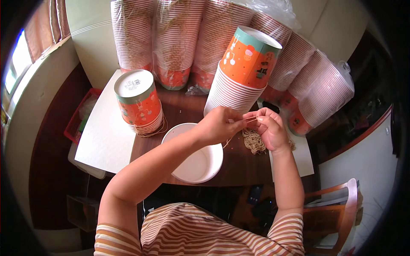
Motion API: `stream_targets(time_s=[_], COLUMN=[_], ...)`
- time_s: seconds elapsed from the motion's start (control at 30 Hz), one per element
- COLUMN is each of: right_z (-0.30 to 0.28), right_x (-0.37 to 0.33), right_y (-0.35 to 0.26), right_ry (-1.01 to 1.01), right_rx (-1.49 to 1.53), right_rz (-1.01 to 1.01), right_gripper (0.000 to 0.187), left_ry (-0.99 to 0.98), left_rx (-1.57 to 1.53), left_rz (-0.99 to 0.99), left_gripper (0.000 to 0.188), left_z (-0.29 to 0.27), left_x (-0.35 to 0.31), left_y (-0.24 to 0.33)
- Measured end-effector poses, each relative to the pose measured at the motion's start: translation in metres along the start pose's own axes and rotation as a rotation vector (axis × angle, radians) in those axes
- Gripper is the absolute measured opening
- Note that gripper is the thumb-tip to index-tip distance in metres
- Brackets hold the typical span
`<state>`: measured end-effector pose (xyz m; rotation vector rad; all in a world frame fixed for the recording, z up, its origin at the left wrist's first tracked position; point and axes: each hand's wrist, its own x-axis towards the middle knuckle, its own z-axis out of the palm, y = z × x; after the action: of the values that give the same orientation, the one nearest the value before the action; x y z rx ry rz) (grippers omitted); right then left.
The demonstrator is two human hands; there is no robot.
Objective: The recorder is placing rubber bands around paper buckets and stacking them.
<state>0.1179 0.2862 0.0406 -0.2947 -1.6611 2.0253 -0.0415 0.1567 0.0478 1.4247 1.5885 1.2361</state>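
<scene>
My left hand (221,123) and my right hand (271,130) meet above the table, in front of the tall stack of paper buckets (235,91). Each pinches a thin tan cord (252,119), stretched short between the fingertips. Just below my right hand lies a tangled pile of the same cord (255,142), partly hidden by that hand. Under my left forearm stands a white paper bucket (200,164) with its mouth toward me; the forearm covers part of it. A loose end of cord hangs near its rim.
At the left, a short stack of upturned orange paper buckets (139,106) has cord around its base. Several plastic-wrapped bucket stacks (177,47) line the back. White boards (102,132) lie on the brown table (179,102). A red crate (77,121) sits far left, a wooden chair (341,213) lower right.
</scene>
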Motion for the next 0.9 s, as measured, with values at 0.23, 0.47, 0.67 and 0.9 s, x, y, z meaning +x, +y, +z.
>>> stream_targets(time_s=[0.23,0.47,0.67,0.9], right_z=[-0.004,-0.005,0.000,0.054], right_x=[-0.003,-0.011,-0.025,-0.040], right_y=[0.007,-0.008,-0.006,0.001], right_ry=[0.058,0.115,0.051,-0.036], right_rx=[0.213,0.257,0.027,-0.638], right_rz=[-0.004,-0.005,0.061,-0.275], right_gripper=[0.009,0.008,0.004,0.051], left_ry=[-0.042,-0.081,-0.082,-0.139], left_rx=[-0.032,-0.131,-0.146,-0.185], left_rz=[-0.043,-0.046,-0.091,-0.107], left_gripper=[0.028,0.029,0.028,0.024], left_z=[-0.019,-0.046,-0.059,-0.047], left_x=[-0.009,-0.031,-0.061,-0.090], left_y=[-0.012,-0.019,-0.016,-0.004])
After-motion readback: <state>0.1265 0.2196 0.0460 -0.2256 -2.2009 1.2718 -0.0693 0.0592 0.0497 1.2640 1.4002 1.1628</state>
